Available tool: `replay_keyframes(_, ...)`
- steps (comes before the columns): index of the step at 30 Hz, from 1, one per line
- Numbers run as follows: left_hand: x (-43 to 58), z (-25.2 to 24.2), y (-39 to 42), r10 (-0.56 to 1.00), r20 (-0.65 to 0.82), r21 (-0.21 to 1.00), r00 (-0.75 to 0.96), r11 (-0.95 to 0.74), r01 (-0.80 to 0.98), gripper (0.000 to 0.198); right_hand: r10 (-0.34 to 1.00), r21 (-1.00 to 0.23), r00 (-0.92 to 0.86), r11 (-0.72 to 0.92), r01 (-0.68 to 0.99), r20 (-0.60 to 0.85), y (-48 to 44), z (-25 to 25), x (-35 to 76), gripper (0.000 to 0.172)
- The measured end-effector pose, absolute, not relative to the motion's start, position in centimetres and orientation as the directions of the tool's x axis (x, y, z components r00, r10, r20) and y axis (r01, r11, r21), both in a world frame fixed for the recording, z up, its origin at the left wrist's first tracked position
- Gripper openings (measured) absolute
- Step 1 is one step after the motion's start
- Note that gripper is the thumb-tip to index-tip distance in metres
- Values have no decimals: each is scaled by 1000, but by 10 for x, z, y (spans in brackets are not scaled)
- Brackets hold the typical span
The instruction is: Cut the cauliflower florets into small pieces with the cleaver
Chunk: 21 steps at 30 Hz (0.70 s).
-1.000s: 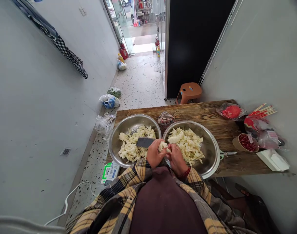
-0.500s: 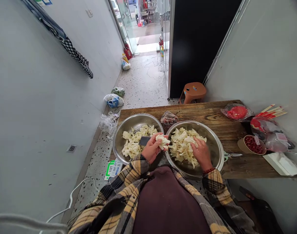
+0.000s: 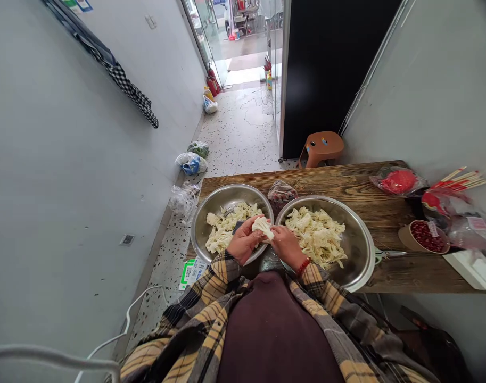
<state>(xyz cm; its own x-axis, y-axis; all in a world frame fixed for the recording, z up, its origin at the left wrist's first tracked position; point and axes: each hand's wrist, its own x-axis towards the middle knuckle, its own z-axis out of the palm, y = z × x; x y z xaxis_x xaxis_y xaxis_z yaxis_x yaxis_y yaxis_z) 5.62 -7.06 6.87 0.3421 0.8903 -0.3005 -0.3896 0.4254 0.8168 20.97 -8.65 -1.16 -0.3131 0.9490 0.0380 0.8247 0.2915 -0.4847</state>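
Note:
My left hand (image 3: 243, 243) is closed around a white cauliflower floret (image 3: 262, 226), above the gap between two steel bowls. A dark flat piece (image 3: 238, 226) shows behind its fingers; what it is I cannot tell. My right hand (image 3: 286, 244) pinches the floret's stem end, its fingertips partly hidden. Several cauliflower pieces (image 3: 219, 239) lie in the left steel bowl (image 3: 198, 226). More cut cauliflower (image 3: 316, 234) is heaped in the right steel bowl (image 3: 358, 260), beneath and beside my right hand.
Behind the bowls a bagged dark red item (image 3: 281, 192) sits on the wooden table (image 3: 342, 183). Scissors (image 3: 390, 254) lie right of the bowls, near a tub of red beads or berries (image 3: 426, 236). An orange stool (image 3: 322, 146) stands beyond the table.
My right hand has left the heap in the right bowl and moved left to meet the floret in my left hand. The view has shifted slightly.

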Motion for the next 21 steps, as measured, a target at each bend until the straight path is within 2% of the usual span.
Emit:
replay_keyframes(3, 42, 67, -72, 892, -327, 795, 312, 438, -420, 51, 929, -422, -366, 309, 852, -58, -73, -19, 184, 24)
replay_keyframes(8, 23, 64, -75, 894, -383, 777, 234, 449, -441, 48, 918, -441, -385, 309, 843, -93, -68, -28, 160, 22)
replay_keyframes(12, 10, 64, -74, 889, -401, 760, 219, 457, -462, 42, 941, -467, -328, 252, 847, -87, -77, -21, 163, 26)
replay_keyframes(14, 5, 65, -72, 895, -392, 754, 213, 446, -483, 37, 966, -555, -247, 162, 816, -81, -83, -18, 170, 32)
replay_keyframes(17, 4, 64, -66, 896, -386, 739, 219, 442, -509, 34, 991, -762, -81, -28, 647, -105, -91, -17, 184, 32)
replay_keyframes(21, 18, 60, -58, 878, -402, 732, 260, 478, -485, 37, 988, -894, 50, -151, 423, -143, -100, -4, 208, 38)
